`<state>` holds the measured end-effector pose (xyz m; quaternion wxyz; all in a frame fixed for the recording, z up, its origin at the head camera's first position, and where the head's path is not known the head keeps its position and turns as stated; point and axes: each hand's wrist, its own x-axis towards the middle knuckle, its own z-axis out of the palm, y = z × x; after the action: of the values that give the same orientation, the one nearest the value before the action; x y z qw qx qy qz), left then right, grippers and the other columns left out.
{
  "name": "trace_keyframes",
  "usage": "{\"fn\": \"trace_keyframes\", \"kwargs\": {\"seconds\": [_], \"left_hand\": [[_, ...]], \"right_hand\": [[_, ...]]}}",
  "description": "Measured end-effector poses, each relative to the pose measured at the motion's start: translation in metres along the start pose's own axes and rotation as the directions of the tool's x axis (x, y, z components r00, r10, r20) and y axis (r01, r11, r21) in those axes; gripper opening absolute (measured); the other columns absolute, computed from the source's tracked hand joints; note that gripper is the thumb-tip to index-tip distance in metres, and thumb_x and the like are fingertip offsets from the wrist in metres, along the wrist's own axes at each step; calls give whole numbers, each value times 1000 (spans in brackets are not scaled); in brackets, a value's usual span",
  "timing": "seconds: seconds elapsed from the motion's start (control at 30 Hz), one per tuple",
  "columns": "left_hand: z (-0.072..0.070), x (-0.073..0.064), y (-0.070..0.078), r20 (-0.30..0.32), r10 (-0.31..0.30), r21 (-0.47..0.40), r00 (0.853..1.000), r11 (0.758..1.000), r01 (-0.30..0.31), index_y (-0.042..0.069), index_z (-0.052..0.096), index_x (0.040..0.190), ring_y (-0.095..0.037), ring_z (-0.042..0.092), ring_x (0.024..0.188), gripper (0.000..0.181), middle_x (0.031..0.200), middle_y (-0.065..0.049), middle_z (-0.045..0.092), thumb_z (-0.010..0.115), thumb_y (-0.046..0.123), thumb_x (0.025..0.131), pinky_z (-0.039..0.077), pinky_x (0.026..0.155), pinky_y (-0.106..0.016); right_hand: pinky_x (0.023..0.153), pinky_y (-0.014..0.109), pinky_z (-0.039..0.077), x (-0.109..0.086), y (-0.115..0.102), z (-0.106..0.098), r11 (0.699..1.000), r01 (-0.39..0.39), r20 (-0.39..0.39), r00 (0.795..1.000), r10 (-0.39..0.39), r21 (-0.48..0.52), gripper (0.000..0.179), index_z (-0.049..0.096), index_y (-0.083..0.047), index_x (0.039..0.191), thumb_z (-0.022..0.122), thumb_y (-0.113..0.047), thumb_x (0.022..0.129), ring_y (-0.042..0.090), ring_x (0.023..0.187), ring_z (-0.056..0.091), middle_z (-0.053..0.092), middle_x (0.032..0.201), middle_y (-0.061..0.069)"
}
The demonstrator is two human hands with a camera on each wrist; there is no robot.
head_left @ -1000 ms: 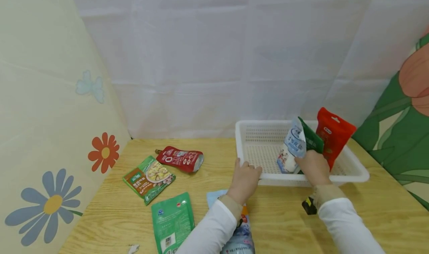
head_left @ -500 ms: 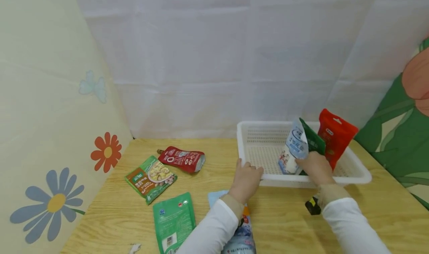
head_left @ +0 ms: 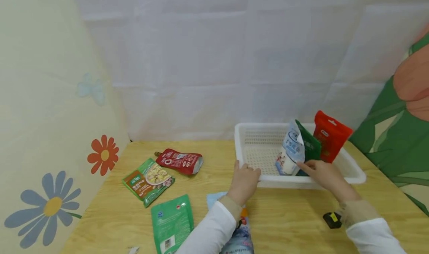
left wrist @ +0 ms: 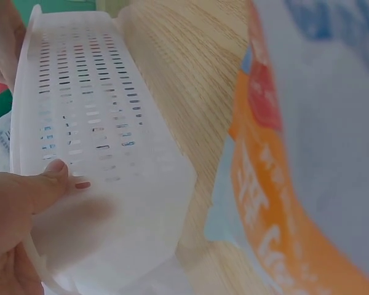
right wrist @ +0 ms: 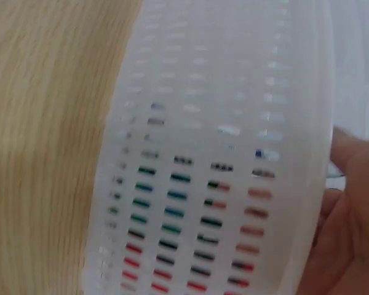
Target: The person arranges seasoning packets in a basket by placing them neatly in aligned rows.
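Observation:
My left hand (head_left: 244,183) grips the near left rim of a white perforated plastic basket (head_left: 248,149); in the left wrist view its thumb presses the outer wall. Over the near rim, my right hand (head_left: 325,174) pinches the lower right edge of a light blue and white bag (head_left: 291,149) standing in the basket. In the right wrist view the basket wall partly hides these fingers. Behind that bag a dark green packet (head_left: 309,140) leans, and a red packet (head_left: 330,135) with a hanging hole tilts over the far right.
On the wooden table's left lie a red spouted pouch (head_left: 181,161), a green and brown food packet (head_left: 149,181) and a green bag (head_left: 171,220). A blue and orange bag (head_left: 238,243) lies beneath the left forearm. A small black item (head_left: 333,219) is by the right wrist.
My right hand has drawn back from deeper among the packets, its wrist shifting right and toward me. The left hand stays on the rim, and the bags keep their places.

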<state>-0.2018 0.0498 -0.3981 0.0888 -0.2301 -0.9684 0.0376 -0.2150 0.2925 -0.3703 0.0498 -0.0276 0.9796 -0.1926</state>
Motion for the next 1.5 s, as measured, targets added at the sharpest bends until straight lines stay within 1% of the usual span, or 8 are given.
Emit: {"fn": "trace_keyframes", "kwargs": {"seconds": [0.2,0.33,0.43,0.57,0.73,0.87,1.3,1.5], "left_hand": [[4,-4,-6,-30,-6,6,1000,1000,6,26,64,115,-12,58,106,26,108,8,72,60,34,90,36,110,-44],[4,-6,-7,-25,-4,-4,1000,1000,4,25,64,114,-12,58,105,26,109,7,71,60,35,91,36,110,-43],[4,-7,-7,-14,-1,-2,1000,1000,1,24,63,114,-11,58,105,26,111,7,71,59,36,92,35,111,-43],[4,-8,-7,-24,17,0,1000,1000,-17,22,63,113,-11,59,104,26,110,6,70,59,36,93,35,111,-43],[6,-9,-7,-51,37,-9,998,999,-37,20,63,113,-12,59,107,26,111,5,70,61,35,92,36,111,-45],[8,-10,-8,-74,65,-15,995,998,-67,20,61,115,-13,58,111,29,113,5,68,63,36,90,35,112,-46],[5,-10,-13,-37,113,-91,993,989,-116,22,55,124,-14,50,125,38,127,5,58,63,37,91,30,116,-46],[5,-11,-12,-59,96,-89,994,991,-101,19,55,124,-21,42,134,42,138,-4,50,67,36,88,31,114,-46]], "right_hand": [[65,34,48,-9,3,15,983,185,7,983,-185,-5,47,68,-4,102,51,-47,95,17,76,58,68,88,5],[68,38,53,-13,6,25,948,288,-57,953,-298,-134,44,70,-6,96,68,-48,82,16,76,64,72,90,5],[67,40,52,-14,7,31,920,314,-118,930,-348,-236,42,70,-8,91,71,-48,78,17,72,63,71,85,3],[65,42,51,-14,9,35,909,297,-158,923,-352,-291,35,69,-10,87,71,-44,79,20,70,63,70,82,4],[59,37,48,-16,12,39,886,311,-208,895,-396,-344,14,64,-11,79,73,-21,80,16,63,57,66,74,1],[55,32,41,-17,14,40,880,308,-241,881,-408,-362,15,57,-14,73,71,-12,80,13,59,50,59,68,-2],[55,31,38,-19,15,39,894,291,-254,887,-385,-340,13,58,-14,75,70,-13,80,14,61,49,58,69,-3],[55,31,37,-18,16,38,892,293,-262,883,-391,-343,14,57,-15,74,70,-13,80,14,60,49,56,68,-3]]}}
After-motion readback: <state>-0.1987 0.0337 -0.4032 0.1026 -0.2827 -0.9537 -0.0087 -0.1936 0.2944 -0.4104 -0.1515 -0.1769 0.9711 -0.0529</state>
